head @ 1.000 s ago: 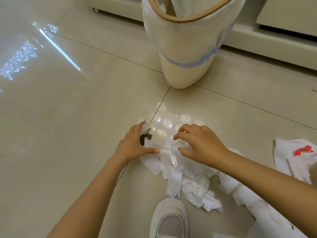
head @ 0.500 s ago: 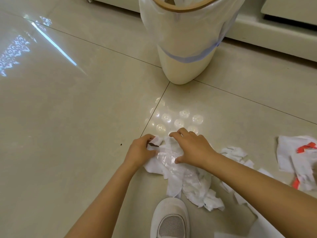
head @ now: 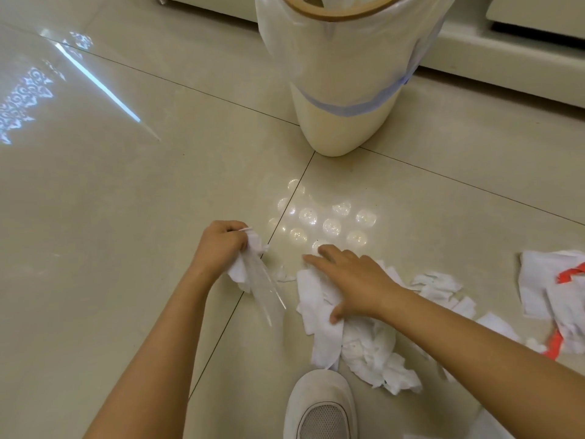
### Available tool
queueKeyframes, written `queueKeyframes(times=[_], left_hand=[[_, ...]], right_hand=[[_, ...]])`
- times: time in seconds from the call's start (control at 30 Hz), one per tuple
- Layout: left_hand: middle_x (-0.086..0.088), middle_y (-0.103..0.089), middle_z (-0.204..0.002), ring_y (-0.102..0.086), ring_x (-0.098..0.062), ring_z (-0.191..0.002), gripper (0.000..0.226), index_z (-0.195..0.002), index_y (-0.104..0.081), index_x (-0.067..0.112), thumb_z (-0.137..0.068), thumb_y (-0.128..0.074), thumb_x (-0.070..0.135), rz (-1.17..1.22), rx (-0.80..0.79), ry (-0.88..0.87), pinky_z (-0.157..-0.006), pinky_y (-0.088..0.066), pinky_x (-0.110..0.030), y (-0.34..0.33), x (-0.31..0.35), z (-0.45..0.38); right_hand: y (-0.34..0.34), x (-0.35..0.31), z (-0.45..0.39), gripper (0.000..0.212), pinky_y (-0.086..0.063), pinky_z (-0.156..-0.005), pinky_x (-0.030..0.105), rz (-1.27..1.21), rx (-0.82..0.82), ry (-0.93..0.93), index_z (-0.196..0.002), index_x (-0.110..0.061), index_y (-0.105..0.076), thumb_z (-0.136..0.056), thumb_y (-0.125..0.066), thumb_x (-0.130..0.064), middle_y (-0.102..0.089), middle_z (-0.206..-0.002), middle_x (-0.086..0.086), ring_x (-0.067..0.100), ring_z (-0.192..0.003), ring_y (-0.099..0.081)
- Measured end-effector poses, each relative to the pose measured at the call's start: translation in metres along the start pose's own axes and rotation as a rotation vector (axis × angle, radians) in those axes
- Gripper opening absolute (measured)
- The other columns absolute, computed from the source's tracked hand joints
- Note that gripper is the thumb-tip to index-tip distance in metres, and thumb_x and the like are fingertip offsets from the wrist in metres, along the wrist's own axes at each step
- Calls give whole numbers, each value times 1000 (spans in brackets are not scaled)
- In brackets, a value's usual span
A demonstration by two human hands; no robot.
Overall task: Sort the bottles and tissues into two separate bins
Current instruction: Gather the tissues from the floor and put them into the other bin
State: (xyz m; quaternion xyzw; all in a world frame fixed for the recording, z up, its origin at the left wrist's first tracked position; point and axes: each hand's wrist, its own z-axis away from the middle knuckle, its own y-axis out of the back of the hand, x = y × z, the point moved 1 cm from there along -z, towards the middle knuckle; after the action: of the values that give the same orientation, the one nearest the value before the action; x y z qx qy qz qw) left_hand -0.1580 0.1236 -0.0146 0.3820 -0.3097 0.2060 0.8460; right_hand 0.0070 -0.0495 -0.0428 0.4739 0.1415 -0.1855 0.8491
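A pile of torn white tissues (head: pixel 367 346) lies on the tiled floor in front of me. My left hand (head: pixel 218 245) grips a bunch of tissue (head: pixel 243 270) together with a clear plastic wrapper (head: pixel 267 293) that hangs down from it. My right hand (head: pixel 351 280) rests flat on the pile with fingers spread. A cream bin (head: pixel 342 122) lined with a clear plastic bag stands further ahead, white paper showing inside its rim. No bottle is in view.
More white paper with red markings (head: pixel 557 296) lies at the right edge. My white shoe (head: pixel 319 407) is at the bottom centre. A low cream furniture base (head: pixel 506 68) runs behind the bin. Bare tiles stretch to the left.
My left hand has pulled a bunch of tissue and the clear wrapper leftward, away from the pile. My right hand has flattened and spread over the remaining tissues.
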Motion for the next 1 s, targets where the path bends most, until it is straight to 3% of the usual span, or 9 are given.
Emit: queueKeyframes(times=[0.17, 0.27, 0.33, 0.43, 0.6, 0.7, 0.77, 1.0], left_hand=[[-7, -32, -61, -29, -16, -58, 10, -59, -41, 0, -57, -44, 9, 0, 3, 15, -56, -21, -28, -8, -7, -3], [-7, -35, -61, -32, -16, -60, 12, -59, -45, 1, -57, -45, 12, -25, -10, 26, -61, -24, -32, -13, -11, -3], [-5, -37, -60, -33, -16, -60, 9, -58, -48, 3, -59, -47, 13, -24, -18, 31, -61, -25, -30, -15, -11, -2], [-3, -39, -60, -35, -17, -59, 9, -56, -48, 6, -62, -50, 12, -10, -12, 21, -59, -25, -29, -17, -10, 0], [1, -40, -55, -36, -15, -54, 21, -53, -52, 12, -73, -55, 4, -17, 13, -6, -55, -26, -26, -12, -3, -1], [-4, -35, -58, -33, -16, -57, 11, -55, -47, 6, -65, -52, 8, 31, 23, -27, -55, -22, -28, -6, 6, 2], [-7, -33, -60, -31, -16, -57, 8, -57, -44, 4, -57, -47, 12, 72, 46, -36, -54, -20, -27, -1, 16, 5], [-10, -35, -66, -34, -18, -63, 5, -67, -43, -10, -64, -43, -6, 247, 116, -57, -51, -19, -27, 10, 38, 10]], right_hand=[[-8, -12, -3, 111, -34, -93, 43, 188, -81, 46, -145, -37, -15, -57, -82, -46, -10, -152, 2, 28, -130, -25], [-15, -18, -1, 76, -37, -69, 33, 238, -61, 62, -131, -26, -38, -66, -77, -23, -27, -138, 8, 29, -110, -38], [-18, -18, 0, 49, -23, -52, 28, 215, -54, 81, -119, -18, -48, -74, -66, -10, -38, -126, 9, 28, -95, -44], [-14, -17, 2, 29, -13, -48, 28, 207, -28, 103, -105, -13, -57, -79, -52, -3, -47, -106, 8, 26, -77, -41], [15, -12, 10, 17, -21, -69, 33, 143, 104, 94, -87, -23, -65, -79, -51, -19, -48, -83, -4, 17, -61, -39], [37, -2, 19, 18, -26, -89, 36, 69, 185, 30, -85, -27, -68, -80, -50, -28, -59, -85, -3, 13, -67, -50], [50, 4, 25, 18, -19, -98, 36, 19, 223, -2, -85, -30, -69, -80, -52, -33, -63, -87, -4, 11, -76, -57], [77, 13, 43, 16, -19, -101, 31, -99, 378, -33, -85, -35, -71, -81, -58, -43, -64, -93, -12, 4, -90, -56]])
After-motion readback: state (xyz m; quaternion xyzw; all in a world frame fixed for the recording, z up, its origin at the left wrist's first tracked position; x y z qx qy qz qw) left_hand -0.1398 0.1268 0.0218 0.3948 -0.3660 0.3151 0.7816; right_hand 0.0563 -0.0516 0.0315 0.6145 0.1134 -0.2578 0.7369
